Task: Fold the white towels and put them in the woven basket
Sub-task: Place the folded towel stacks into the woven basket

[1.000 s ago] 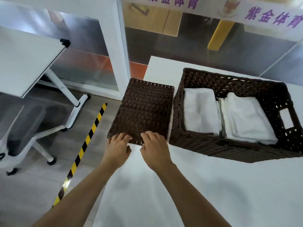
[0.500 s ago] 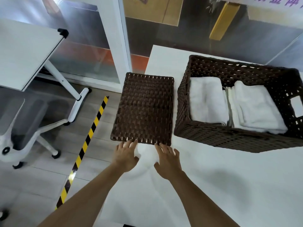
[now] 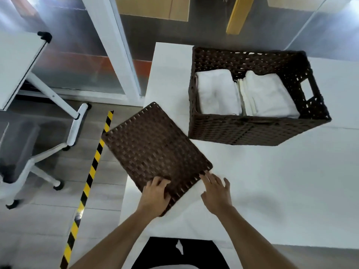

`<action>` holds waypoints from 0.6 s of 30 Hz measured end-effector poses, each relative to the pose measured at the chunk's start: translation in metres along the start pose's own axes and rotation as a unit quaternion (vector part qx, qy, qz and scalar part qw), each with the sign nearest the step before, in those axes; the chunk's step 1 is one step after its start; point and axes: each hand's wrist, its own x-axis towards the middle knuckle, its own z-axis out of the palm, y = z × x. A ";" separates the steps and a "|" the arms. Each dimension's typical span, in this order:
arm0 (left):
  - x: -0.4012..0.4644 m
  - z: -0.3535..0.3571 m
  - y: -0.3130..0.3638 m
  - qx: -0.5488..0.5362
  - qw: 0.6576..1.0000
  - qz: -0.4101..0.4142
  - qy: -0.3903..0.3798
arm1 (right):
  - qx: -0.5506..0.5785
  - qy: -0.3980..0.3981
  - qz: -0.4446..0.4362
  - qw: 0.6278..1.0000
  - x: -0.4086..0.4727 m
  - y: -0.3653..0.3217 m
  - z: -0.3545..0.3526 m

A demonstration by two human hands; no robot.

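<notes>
White table, left hand gripping woven lid, right hand open beside it.

Bright even daylight, glare on glass panels, soft shadows, slight blur, wide-angle bending at edges

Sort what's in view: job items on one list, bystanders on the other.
Job items: woven basket; folded white towels inside it; woven lid, gripped by the left hand; right hand open at the lid's edge.

Bystanders: white table; office chair; side desk; striped floor tape.
</notes>
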 end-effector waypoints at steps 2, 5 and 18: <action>0.003 -0.002 0.002 0.009 1.000 -0.002 0.019 | 0.008 0.006 0.036 0.999 -0.011 0.018 0.002; 0.008 -0.007 0.004 0.022 0.999 -0.022 0.044 | 0.007 0.006 0.088 0.996 -0.029 0.050 0.004; -0.026 0.044 0.042 0.014 0.981 -0.192 -0.023 | 0.081 -0.039 0.210 0.973 -0.077 0.186 0.005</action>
